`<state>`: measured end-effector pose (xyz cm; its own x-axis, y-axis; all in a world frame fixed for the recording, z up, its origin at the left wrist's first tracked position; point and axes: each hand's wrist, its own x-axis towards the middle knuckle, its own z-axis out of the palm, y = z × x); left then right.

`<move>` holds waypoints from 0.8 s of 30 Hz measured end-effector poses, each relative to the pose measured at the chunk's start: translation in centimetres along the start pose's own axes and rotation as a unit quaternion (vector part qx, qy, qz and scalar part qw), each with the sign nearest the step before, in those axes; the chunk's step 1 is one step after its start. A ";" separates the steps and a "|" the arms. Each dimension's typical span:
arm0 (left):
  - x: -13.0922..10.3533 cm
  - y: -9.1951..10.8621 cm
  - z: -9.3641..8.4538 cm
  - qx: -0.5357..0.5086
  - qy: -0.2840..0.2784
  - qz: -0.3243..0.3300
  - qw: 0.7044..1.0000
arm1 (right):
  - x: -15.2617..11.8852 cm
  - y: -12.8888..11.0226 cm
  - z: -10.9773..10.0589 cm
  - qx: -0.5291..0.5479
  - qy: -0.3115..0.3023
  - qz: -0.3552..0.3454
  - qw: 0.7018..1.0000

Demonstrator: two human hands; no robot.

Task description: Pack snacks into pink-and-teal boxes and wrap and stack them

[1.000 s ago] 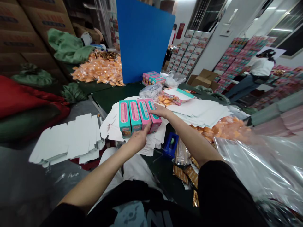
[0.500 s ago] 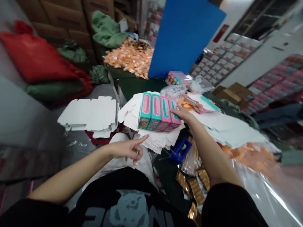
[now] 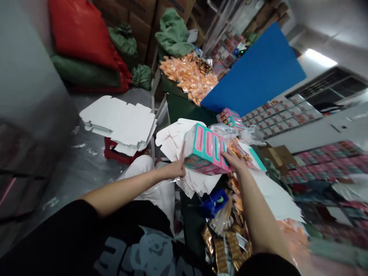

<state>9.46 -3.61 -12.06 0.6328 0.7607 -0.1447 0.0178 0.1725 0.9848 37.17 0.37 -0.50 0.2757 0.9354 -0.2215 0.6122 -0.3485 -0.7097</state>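
Note:
A row of pink and teal cartons [image 3: 208,148] stands side by side over a stack of flat white cardboard blanks [image 3: 172,140], its near edge tilted slightly. My left hand [image 3: 178,168] grips the left end of the row at its lower corner, with its fingertips partly hidden. At the opposite end, my right hand [image 3: 234,161] presses its fingers against the last pink carton. Between them the hands clasp the whole row. Just below the cartons lies a blue tape dispenser [image 3: 214,203].
More white blanks [image 3: 123,119] rest on a red stool [image 3: 115,153] to the left. Orange packets [image 3: 192,76] pile up at the back beside a blue panel [image 3: 255,73]. Gold-brown sachets [image 3: 227,249] lie near my right forearm. Another group of cartons [image 3: 231,118] stands behind.
My left hand has gone from pointing beside the cartons to gripping their left end. The row has turned and tilted a little. My view has shifted and rotated.

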 end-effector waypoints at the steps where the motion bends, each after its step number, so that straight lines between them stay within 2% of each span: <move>1: 0.5 0.3 -1.0 -0.010 0.017 0.003 1.000 | -0.5 -0.3 0.3 0.005 0.003 0.007 1.000; 4: 2.4 1.8 -4.9 -0.053 0.047 0.002 0.997 | -1.8 -1.4 1.3 0.067 -0.025 0.047 0.996; 8: 5.3 5.2 -9.9 -0.085 0.121 -0.034 0.988 | -3.0 -2.5 2.2 0.177 -0.134 0.051 0.974; 10: 6.5 6.7 -11.5 -0.082 0.143 -0.066 0.984 | -3.2 -2.8 2.3 0.201 -0.179 0.030 0.963; 12: 7.4 7.8 -12.5 -0.058 0.152 -0.093 0.982 | -3.3 -2.6 2.2 0.189 -0.182 0.006 0.965; 14: 8.0 8.5 -13.0 -0.035 0.146 -0.107 0.983 | -3.2 -2.0 1.8 0.133 -0.176 -0.029 0.975; 16: 8.3 8.9 -13.3 -0.023 0.139 -0.108 0.984 | -3.0 -1.1 1.4 0.012 -0.144 -0.095 0.985; 18: 8.4 9.2 -13.4 -0.014 0.135 -0.109 0.985 | -2.6 -0.3 1.1 -0.146 -0.030 -0.184 0.972; 20: 8.3 9.4 -13.2 -0.003 0.138 -0.114 0.984 | -1.9 0.4 1.2 -0.268 0.096 -0.281 0.917; 21: 8.3 9.5 -13.1 0.001 0.140 -0.116 0.983 | -1.5 0.6 1.5 -0.305 0.129 -0.329 0.885; 22: 8.2 9.6 -12.9 0.003 0.143 -0.117 0.983 | -1.0 0.8 1.8 -0.331 0.134 -0.374 0.856; 24: 8.1 9.8 -12.6 0.004 0.149 -0.117 0.982 | -0.1 0.8 2.7 -0.369 0.104 -0.438 0.813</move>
<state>5.01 12.09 -4.80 0.3563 0.8502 -0.3876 0.1421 0.3607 0.9218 35.63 0.13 -2.89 -0.4335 0.8404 0.3254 0.8979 0.4334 0.0771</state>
